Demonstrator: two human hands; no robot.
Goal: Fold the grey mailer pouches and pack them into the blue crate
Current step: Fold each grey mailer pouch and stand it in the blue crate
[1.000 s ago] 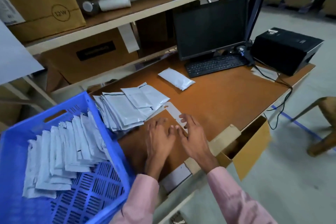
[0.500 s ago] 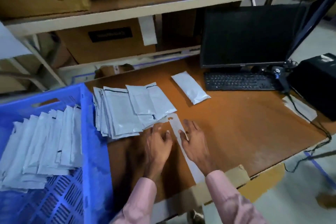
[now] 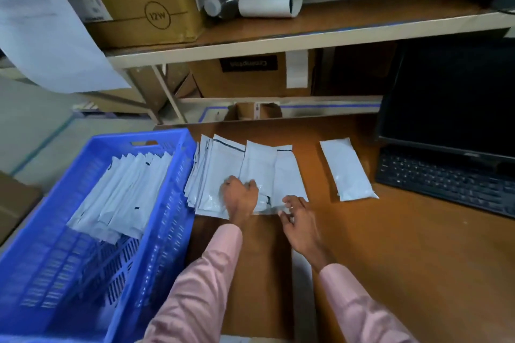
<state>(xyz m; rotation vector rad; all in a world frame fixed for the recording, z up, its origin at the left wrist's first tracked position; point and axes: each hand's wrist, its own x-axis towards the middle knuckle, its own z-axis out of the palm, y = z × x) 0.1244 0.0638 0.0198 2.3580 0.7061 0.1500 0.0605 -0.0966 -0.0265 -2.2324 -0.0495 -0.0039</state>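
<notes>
The blue crate (image 3: 178,211) stands at the left of the wooden table and holds several folded grey mailer pouches (image 3: 125,189) lying in a row. Right of the crate lies a fanned stack of flat grey pouches (image 3: 220,161). My left hand (image 3: 239,195) lies on the near part of the stack, its fingers curled into the top pouch, which crinkles beside them. My right hand (image 3: 299,220) is spread with its fingertips at the near edge of the same stack. One more grey pouch (image 3: 345,170) lies apart, near the keyboard.
A black monitor (image 3: 446,92) and keyboard (image 3: 446,184) fill the right side of the table. Behind it a shelf carries a cardboard box (image 3: 139,3), a white paper roll (image 3: 264,4) and more boxes below. Bare wood (image 3: 390,245) lies right of my hands.
Both hands have moved forward from the white strip on the table to the stack of pouches. My left hand now grips the top pouch. The view has swung left.
</notes>
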